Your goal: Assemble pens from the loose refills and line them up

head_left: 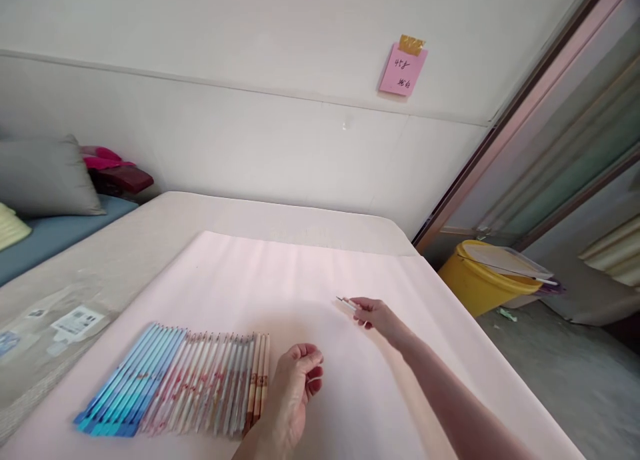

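Note:
A row of several pens [175,380] lies side by side on a pale pink sheet [280,287], blue ones at the left, pink and orange ones at the right. My left hand [293,397] hovers just right of the row with its fingers curled and nothing visible in them. Farther out, my right hand [375,315] is stretched forward and pinches a thin pen [347,303] whose tip points left and away.
The sheet covers a beige table [150,227] against a white wall with a pink note [403,69]. Clear plastic packaging with labels [60,327] lies at the left. A grey cushion [45,177] sits beyond. A yellow bin [483,277] stands on the floor at the right.

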Demonstrator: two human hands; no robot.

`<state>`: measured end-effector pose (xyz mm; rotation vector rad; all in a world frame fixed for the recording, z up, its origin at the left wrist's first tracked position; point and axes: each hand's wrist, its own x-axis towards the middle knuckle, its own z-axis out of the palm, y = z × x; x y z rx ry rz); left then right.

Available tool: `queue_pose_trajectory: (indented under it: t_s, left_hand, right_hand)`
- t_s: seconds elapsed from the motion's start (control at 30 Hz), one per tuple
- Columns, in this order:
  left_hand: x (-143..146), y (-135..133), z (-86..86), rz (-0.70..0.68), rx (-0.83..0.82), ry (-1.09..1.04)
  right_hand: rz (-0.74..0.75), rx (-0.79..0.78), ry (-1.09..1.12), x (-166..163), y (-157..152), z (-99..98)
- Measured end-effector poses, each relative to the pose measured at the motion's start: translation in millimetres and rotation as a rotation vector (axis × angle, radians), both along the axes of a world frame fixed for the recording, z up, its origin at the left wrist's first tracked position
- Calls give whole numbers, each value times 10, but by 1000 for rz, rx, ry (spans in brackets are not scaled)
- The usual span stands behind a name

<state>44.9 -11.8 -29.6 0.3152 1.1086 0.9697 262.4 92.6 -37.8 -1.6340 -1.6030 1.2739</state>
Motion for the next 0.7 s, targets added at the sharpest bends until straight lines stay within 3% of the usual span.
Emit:
queue_pose_trajectory:
  t_s: [0.13, 0.27, 0.53, 0.7]
  left_hand:
    - [10, 13, 35, -68, -43, -23]
    - [19, 38, 0, -100, -64, -46]
    - [-23, 40, -113, -141, -101, -36]
    - [-35, 39, -95, -140, -120, -30]
  right_hand:
    - [7, 26, -101, 409, 582, 22]
    - [56, 30, -181, 595, 947, 10]
    - [176, 62, -343, 730, 1390, -181]
    - [177, 203, -506, 739, 1431, -258]
